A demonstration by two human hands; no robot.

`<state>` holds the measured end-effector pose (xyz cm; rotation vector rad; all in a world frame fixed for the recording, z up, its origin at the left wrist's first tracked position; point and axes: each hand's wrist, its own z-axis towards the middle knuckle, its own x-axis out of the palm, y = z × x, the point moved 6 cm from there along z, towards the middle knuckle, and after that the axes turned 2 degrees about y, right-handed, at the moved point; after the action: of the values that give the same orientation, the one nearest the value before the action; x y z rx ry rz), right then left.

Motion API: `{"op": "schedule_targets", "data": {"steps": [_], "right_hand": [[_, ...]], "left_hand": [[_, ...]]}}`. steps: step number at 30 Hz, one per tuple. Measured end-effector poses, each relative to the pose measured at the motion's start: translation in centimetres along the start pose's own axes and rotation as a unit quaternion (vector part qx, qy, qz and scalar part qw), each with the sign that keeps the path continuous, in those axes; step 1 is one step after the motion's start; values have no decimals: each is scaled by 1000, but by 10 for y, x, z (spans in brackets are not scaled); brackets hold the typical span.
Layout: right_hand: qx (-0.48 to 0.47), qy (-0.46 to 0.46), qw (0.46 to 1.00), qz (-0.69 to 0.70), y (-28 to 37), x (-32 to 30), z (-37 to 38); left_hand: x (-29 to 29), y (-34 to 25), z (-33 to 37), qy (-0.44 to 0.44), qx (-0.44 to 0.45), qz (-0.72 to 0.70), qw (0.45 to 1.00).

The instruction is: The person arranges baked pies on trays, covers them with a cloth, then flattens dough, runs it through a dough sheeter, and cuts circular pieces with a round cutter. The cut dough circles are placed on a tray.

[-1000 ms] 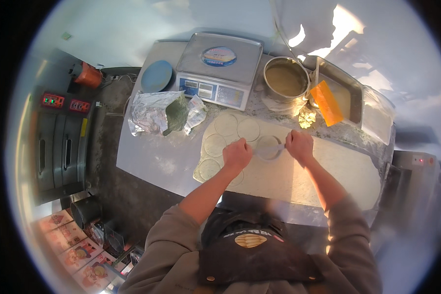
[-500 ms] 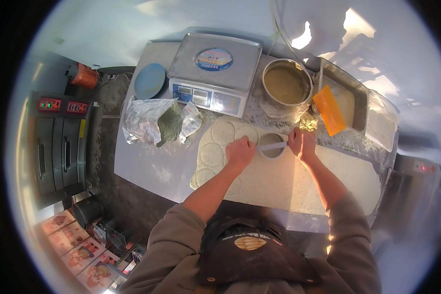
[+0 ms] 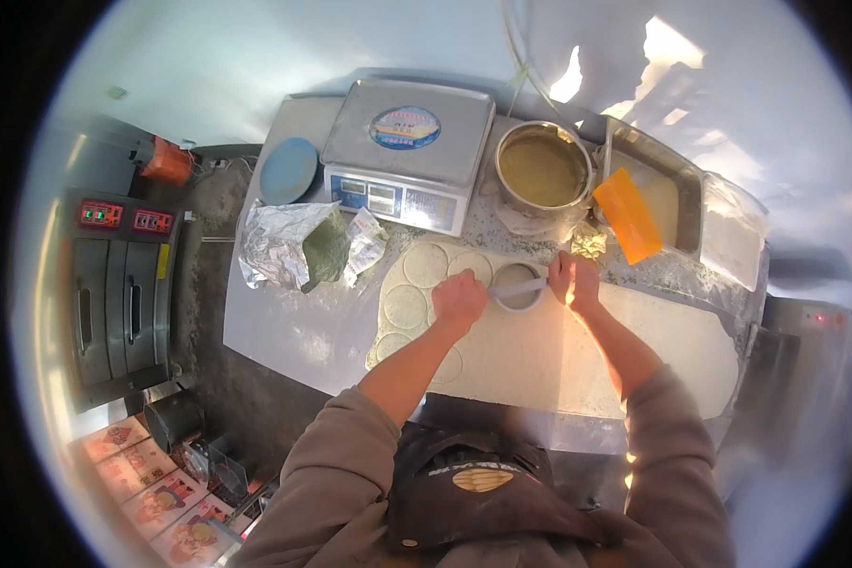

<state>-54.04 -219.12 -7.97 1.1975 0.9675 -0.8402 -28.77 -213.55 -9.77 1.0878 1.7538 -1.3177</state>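
On the table lies a wide, pale sheet of rolled dough (image 3: 653,350), with several round outlines cut into its left part. A round dough cutter (image 3: 521,288) with a white bar across its top sits on the dough, beside the cut circles. My left hand (image 3: 460,299) is closed around the left end of the bar. Opposite it, my right hand (image 3: 575,281) is closed on the right end. The fingers hide the bar's ends.
Behind the dough stand a digital scale (image 3: 407,142), a metal pot (image 3: 542,170) and a metal tray (image 3: 686,185) with an orange scraper (image 3: 629,218) against it. An open foil bag (image 3: 279,241) and a blue plate (image 3: 289,170) lie left. An oven (image 3: 114,303) stands far left.
The whole view has shifted slightly. Both hands stay on the cutter, which remains at about the same spot on the dough.
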Motion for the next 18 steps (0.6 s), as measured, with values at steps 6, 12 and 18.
{"op": "schedule_targets", "data": {"steps": [6, 12, 18], "right_hand": [[-18, -82, 996, 43, 26, -45, -58], [0, -10, 999, 33, 54, -15, -93], [1, -1, 1000, 15, 56, -1, -86]], "left_hand": [[-12, 9, -73, -58, -18, -109, 992], [-11, 43, -114, -63, -65, -93, 992], [-4, 53, -106, -58, -94, -94, 989]]}}
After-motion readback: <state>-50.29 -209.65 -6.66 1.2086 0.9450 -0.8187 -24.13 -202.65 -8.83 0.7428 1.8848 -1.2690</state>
